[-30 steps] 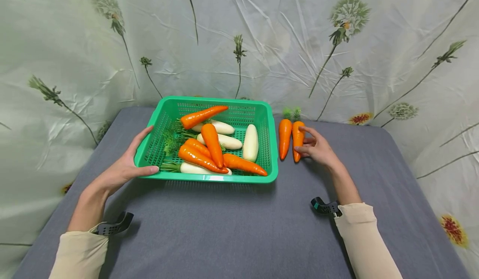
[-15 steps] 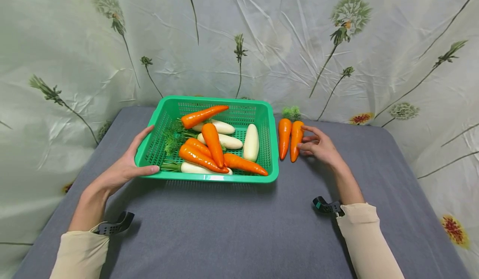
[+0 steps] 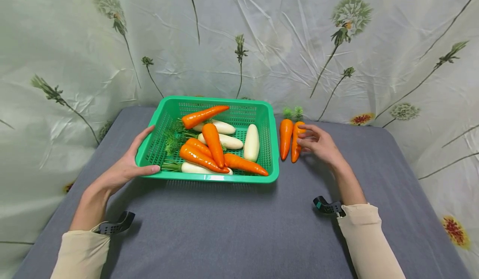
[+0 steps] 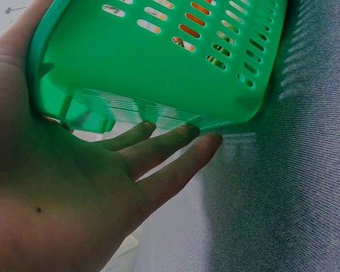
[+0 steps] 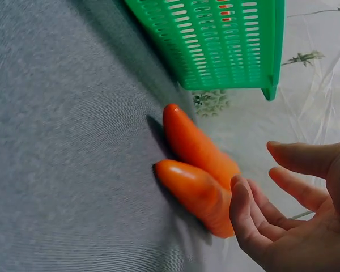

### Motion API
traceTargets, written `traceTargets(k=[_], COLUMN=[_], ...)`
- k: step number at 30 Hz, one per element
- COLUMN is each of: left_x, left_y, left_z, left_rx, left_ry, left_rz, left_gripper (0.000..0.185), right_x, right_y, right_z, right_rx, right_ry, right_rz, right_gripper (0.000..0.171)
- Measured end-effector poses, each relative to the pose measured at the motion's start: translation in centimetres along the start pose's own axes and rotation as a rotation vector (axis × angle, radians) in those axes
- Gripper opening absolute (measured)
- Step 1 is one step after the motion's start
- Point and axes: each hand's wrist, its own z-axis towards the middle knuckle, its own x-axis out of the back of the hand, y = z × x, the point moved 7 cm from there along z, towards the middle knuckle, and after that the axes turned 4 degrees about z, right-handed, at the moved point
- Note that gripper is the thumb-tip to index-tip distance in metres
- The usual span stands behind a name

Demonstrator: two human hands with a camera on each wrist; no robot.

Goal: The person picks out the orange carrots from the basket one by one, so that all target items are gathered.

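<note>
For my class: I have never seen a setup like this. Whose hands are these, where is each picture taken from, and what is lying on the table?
These are one person's bare hands, filmed by three worn cameras. The wide picture comes from the head; the two close-ups come from each wrist. On the grey table stands a green basket holding orange carrots and white vegetables. The left hand grips the basket's near left corner, thumb on the rim, fingers underneath in the left wrist view. Two carrots lie side by side on the table right of the basket. The right hand is beside them, fingers relaxed, fingertips at the nearer carrot, gripping nothing.
</note>
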Motion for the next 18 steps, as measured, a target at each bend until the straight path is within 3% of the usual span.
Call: traceTargets(k=[18], left_x=[0.2], left_y=[-0.3], left_z=[0.1], left_rx=[0.010], left_ry=[0.006], left_rz=[0.011], left_gripper=[0.113], right_x=[-2.0], right_y=[-5.3], right_z=[-0.5], right_rx=[0.181], right_ry=[-0.030], right_rz=[-0.035], right_gripper=[0.046])
